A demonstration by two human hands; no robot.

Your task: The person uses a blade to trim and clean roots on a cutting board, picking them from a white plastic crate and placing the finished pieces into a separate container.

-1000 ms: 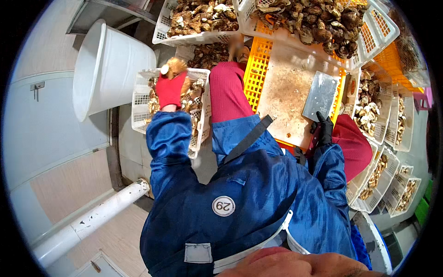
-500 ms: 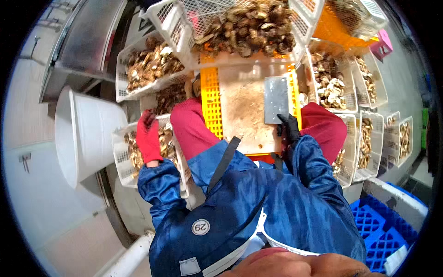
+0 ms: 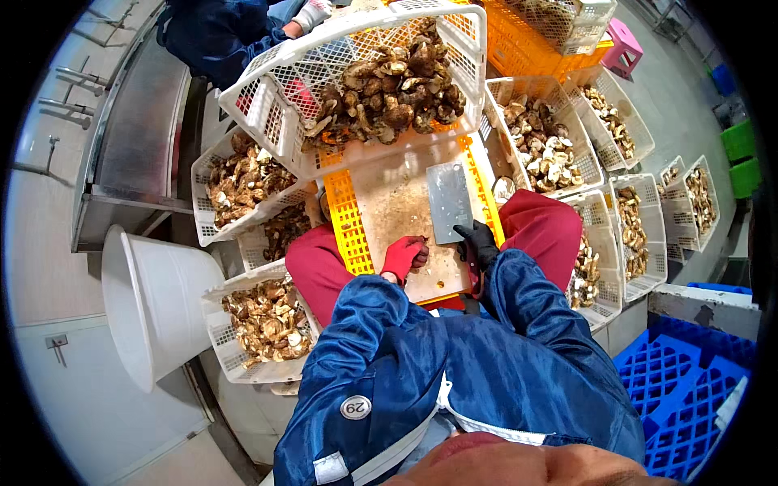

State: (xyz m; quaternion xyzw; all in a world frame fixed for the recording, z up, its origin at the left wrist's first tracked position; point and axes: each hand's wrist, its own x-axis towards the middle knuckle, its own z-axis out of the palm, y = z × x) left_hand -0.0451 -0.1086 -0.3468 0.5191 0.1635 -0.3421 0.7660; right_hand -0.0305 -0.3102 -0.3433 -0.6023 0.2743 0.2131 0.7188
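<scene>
My right hand [image 3: 480, 245], in a black glove, grips a cleaver [image 3: 447, 198] whose broad grey blade lies over the right part of the white cutting board [image 3: 389, 206]. My left hand [image 3: 405, 257], in a red glove with dark fingers, is over the board's near left part. Its fingers are curled in, and whatever they may hold is hidden. Small crumbs and stains mark the board, which rests on a yellow slatted crate [image 3: 348, 219] between my knees. Just beyond it, a tilted white basket [image 3: 267, 113] holds brown mushrooms [image 3: 397, 89].
Baskets of cut mushrooms stand at left [image 3: 267, 328] and right [image 3: 551, 166]. A big white tub [image 3: 158, 300] leans at far left. Blue crates [image 3: 681, 389] are at lower right, a pink stool [image 3: 622, 49] at the far right. Another person's gloved hand [image 3: 312, 14] shows at the top.
My left hand has moved from above the left mushroom basket to the board. The right hand keeps hold of the cleaver. The view has shifted, bringing another person into sight at the top.
</scene>
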